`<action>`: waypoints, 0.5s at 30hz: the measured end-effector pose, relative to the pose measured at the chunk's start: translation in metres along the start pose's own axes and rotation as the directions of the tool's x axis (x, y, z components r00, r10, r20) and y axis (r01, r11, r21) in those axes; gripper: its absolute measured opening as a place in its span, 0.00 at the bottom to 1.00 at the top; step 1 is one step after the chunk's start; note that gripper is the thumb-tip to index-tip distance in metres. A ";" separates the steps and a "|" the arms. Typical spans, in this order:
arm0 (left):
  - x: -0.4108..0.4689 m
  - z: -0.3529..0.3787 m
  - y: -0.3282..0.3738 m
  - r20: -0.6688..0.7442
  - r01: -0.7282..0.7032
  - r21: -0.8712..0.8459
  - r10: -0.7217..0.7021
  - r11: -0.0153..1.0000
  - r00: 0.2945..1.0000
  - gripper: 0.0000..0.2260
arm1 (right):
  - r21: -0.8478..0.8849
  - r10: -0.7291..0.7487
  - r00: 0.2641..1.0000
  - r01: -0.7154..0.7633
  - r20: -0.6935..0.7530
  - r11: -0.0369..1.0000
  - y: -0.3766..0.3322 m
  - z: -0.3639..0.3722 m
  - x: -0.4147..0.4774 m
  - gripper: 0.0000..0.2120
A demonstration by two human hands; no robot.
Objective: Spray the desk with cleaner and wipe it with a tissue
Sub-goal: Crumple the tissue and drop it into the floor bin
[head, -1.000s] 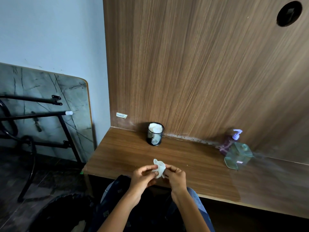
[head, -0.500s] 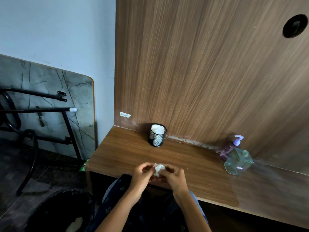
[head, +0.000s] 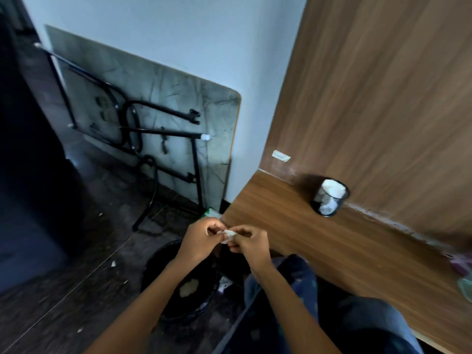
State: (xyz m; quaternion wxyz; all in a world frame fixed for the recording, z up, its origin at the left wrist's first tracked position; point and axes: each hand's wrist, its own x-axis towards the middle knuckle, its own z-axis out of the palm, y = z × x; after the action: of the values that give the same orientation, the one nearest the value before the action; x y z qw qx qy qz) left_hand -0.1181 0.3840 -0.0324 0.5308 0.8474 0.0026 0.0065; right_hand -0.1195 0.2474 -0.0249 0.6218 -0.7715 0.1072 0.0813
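Tissue [head: 228, 235], crumpled small, is pinched between left hand [head: 201, 237] and right hand [head: 251, 244] fingertips

1. Light is dim and soft; the pale wall [head: 158, 29] is brightest, so it seems to come from above.
2. The mesh cup [head: 329, 200] casts a shadow to its left on the wood panel [head: 383, 98].
3. The floor [head: 51, 290] and left edge fall into near-black.
4. Motion blur smears the right edge; wide-angle bending tilts the desk [head: 332, 241].
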 end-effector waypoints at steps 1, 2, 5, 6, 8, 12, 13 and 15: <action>-0.004 -0.010 -0.014 0.004 0.040 0.047 -0.041 0.998 0.999 0.06 | -0.130 -0.030 0.999 0.032 0.022 0.991 0.009 0.016 0.001 0.08; -0.007 -0.018 -0.025 0.017 0.082 0.094 -0.084 0.992 0.996 0.06 | -0.240 -0.050 0.997 0.061 0.051 0.969 0.015 0.028 0.000 0.07; -0.017 -0.033 -0.054 0.073 0.146 0.229 -0.166 0.962 0.983 0.07 | -0.417 -0.055 0.988 0.111 0.144 0.902 0.031 0.055 -0.004 0.03; -0.019 -0.036 -0.063 0.081 0.152 0.261 -0.178 0.953 0.981 0.08 | -0.461 -0.061 0.983 0.137 0.176 0.877 0.033 0.061 -0.004 0.03; -0.020 -0.037 -0.076 0.051 0.165 0.309 -0.189 0.937 0.981 0.10 | -0.503 -0.061 0.962 0.193 0.267 0.842 0.036 0.068 -0.004 0.06; -0.016 -0.037 -0.102 -0.001 0.276 0.366 -0.296 0.889 0.955 0.07 | -0.549 0.004 0.920 0.229 0.391 0.804 0.042 0.064 -0.005 0.17; -0.014 -0.035 -0.107 0.006 0.312 0.396 -0.343 0.863 0.939 0.10 | -0.563 0.013 0.918 0.231 0.396 0.794 0.043 0.063 -0.004 0.16; -0.011 -0.034 -0.115 0.005 0.353 0.443 -0.396 0.824 0.918 0.13 | -0.573 0.019 0.924 0.220 0.381 0.789 0.045 0.062 -0.002 0.13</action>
State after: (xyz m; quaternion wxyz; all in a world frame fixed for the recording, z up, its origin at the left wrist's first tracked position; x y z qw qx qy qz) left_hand -0.1298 0.4649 -0.1210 0.3194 0.9261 0.1447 -0.1394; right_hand -0.1329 0.2989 -0.0798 0.3541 -0.9050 -0.0844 0.2201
